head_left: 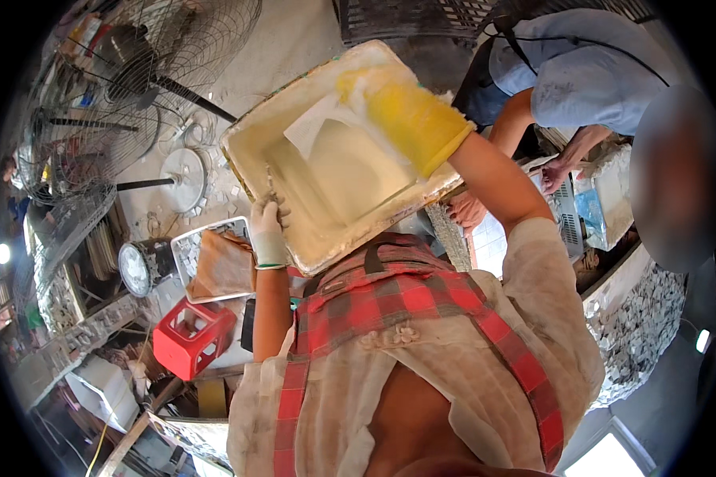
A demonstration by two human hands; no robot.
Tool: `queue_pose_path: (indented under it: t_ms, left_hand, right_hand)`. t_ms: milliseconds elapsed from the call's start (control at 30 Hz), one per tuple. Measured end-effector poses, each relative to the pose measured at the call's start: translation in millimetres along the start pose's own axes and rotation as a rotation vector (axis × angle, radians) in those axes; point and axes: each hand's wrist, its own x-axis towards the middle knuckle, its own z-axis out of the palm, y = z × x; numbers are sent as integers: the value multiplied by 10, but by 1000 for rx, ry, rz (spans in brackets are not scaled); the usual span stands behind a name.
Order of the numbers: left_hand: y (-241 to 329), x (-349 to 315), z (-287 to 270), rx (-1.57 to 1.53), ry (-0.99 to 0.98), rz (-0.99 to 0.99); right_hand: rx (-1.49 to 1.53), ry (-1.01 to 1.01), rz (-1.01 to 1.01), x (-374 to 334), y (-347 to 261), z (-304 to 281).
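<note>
A shallow, cream-coated rectangular basin [243, 151] is tilted in front of my body, with pale, cloudy liquid in it. My left hand [269, 222], in a thin white glove with a green cuff, is closed over the basin's left rim. A thin stick-like shape rises beside its fingers; I cannot make out what it is. Inside the basin's far right part is my right hand [386, 107], wearing a long yellow rubber glove smeared with white. A flat white piece [304, 131] sticks out from under that glove, apparently held in it; the fingertips are partly hidden.
At the right bends a co-worker in a blue shirt [589, 71], a hand [555, 175] over a worktop. Wire-caged fans [131, 75] stand far left. Nearer lie a white tray with brown cloth [224, 266] and a red plastic stool [184, 338]. Whitish chips [640, 326] are heaped right.
</note>
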Motion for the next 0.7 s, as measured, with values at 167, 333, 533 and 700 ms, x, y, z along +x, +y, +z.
queue_pose_path:
  t_ms: [167,333,533,700]
  left_hand:
    - [-106,-70,248,30,-205,-120]
    - [95,-183,737,-3,-538,-180]
    - [203,-277,1086,-76,-842,-222]
    - [242,-361,1554,20,-1101,-284]
  right_hand:
    - [160,287,-95,-358,357,-573]
    - [-25,557,-178,-860,930,-600]
    - [298,540,166,-2016,852,-633]
    - [497,654,477,-3225,749,-440]
